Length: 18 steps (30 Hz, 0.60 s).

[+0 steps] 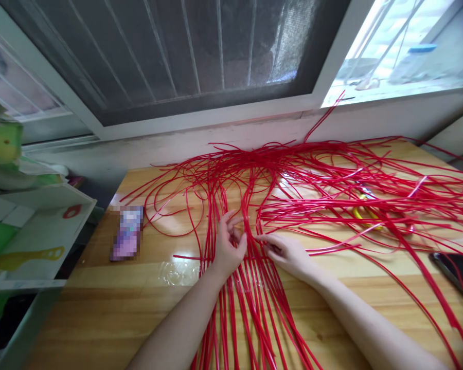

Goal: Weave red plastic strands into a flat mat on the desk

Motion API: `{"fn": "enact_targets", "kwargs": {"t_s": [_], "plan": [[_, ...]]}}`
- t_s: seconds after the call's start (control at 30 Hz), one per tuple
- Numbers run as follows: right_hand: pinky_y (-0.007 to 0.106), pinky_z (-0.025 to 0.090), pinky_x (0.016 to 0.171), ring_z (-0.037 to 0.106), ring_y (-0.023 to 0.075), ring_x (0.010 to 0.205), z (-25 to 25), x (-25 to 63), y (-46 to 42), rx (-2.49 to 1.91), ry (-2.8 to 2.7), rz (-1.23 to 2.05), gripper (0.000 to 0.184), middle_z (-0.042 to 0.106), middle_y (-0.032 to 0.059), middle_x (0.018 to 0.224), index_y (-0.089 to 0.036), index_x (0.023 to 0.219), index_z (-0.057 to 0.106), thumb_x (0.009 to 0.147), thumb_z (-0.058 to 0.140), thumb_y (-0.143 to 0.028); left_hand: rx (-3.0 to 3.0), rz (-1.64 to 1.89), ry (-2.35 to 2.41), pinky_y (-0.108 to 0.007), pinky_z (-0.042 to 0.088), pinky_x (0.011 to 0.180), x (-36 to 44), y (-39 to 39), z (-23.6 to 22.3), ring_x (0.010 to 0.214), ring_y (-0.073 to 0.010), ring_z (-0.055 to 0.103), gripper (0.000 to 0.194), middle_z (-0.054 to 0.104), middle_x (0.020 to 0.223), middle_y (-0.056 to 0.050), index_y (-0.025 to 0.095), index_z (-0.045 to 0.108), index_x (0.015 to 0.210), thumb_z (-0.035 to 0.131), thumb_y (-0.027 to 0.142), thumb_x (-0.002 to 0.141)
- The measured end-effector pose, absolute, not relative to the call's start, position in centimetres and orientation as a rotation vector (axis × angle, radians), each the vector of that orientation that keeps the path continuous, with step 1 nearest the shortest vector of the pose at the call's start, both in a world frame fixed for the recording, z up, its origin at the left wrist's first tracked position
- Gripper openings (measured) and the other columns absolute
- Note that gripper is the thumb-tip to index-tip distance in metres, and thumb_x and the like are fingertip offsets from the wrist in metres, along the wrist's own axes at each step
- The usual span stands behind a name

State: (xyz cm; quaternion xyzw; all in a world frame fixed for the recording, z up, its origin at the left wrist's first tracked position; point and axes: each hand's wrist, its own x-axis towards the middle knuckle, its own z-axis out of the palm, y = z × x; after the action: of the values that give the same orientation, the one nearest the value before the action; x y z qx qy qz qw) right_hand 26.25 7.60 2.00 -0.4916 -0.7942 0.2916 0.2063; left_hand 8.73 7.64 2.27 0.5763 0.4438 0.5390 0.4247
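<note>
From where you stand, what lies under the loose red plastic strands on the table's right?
Wooden tabletop, a yellow-handled metal tool and a flat black device show there. Strands hide part of the tool and anything beneath thicker bunches.

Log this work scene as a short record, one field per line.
Surface: wooden table below a window
Material: long red strands, heaped toward the window, many running toward the person
Crosspiece: one red strand lying across the lengthwise ones
Left hand: at the central strands, fingers curled
Right hand: beside it, index finger reaching to the strands
Grip: unclear for both
Right side: yellow-handled tool partly under strands; dark flat device
Left side: pixelated item
</note>
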Motion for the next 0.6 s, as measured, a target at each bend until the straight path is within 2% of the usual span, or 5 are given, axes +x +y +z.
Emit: {"fn": "enact_targets", "kwargs": {"t_s": [0.13, 0.23, 0.37, 0.53, 0.6], "plan": [[0.031, 0.043, 0.069, 0.058, 0.0194, 0.076, 1.7, 26.1, 7.8, -1.380, -2.179, 0.812, 0.026, 0.066, 0.0061, 0.086, -0.022, 0.097, 0.062, 0.080, 0.046, -0.033, 1.509, 1.332, 1.137, -0.020, 0.041, 0.054, 8.9, 7.5, 2.2, 0.054, -0.0046, 0.045, 0.052, 0.055, 0.110, -0.010, 0.022, 0.027, 0.122, 0.050, 0.015, 0.075], [0.029, 0.042, 0.062, 0.058, 0.0182, 0.068, 1.5, 26.0, 8.0, -1.439, -2.158, 0.817, 0.024, 0.065, 0.0047, 0.079, -0.022, 0.091, 0.062, 0.079, 0.046, -0.036, 1.575, 1.336, 1.175, -0.022, 0.044, 0.055, 8.7, 7.3, 2.1, 0.055, -0.0060, 0.049, 0.052, 0.055, 0.111, -0.011, 0.021, 0.026, 0.123, 0.048, 0.016, 0.076], [0.026, 0.038, 0.055, 0.056, 0.0171, 0.061, 1.4, 25.5, 8.2, -1.581, -2.151, 0.775, 0.023, 0.063, 0.0034, 0.069, -0.021, 0.084, 0.061, 0.078, 0.047, -0.038, 1.977, 1.392, 1.018, -0.029, 0.048, 0.070, 8.3, 6.3, 2.8, 0.082, -0.0147, 0.058, 0.059, 0.055, 0.116, -0.010, 0.024, 0.026, 0.127, 0.047, 0.012, 0.073], [0.026, 0.035, 0.053, 0.053, 0.0165, 0.056, 1.3, 25.4, 8.2, -1.627, -2.116, 0.746, 0.020, 0.060, 0.0037, 0.063, -0.019, 0.074, 0.058, 0.076, 0.048, -0.036, 2.302, 1.293, 0.742, -0.037, 0.041, 0.092, 8.6, 5.5, 3.9, 0.112, -0.0195, 0.046, 0.070, 0.047, 0.125, -0.008, 0.026, 0.018, 0.131, 0.040, 0.003, 0.069], [0.026, 0.035, 0.053, 0.051, 0.0155, 0.056, 1.4, 25.7, 8.2, -1.565, -2.097, 0.837, 0.019, 0.058, 0.0021, 0.062, -0.020, 0.081, 0.058, 0.076, 0.049, -0.036, 2.233, 1.286, 0.814, -0.038, 0.037, 0.096, 8.8, 5.8, 3.9, 0.118, -0.0195, 0.041, 0.070, 0.042, 0.129, -0.009, 0.024, 0.015, 0.132, 0.036, 0.001, 0.069]]}}
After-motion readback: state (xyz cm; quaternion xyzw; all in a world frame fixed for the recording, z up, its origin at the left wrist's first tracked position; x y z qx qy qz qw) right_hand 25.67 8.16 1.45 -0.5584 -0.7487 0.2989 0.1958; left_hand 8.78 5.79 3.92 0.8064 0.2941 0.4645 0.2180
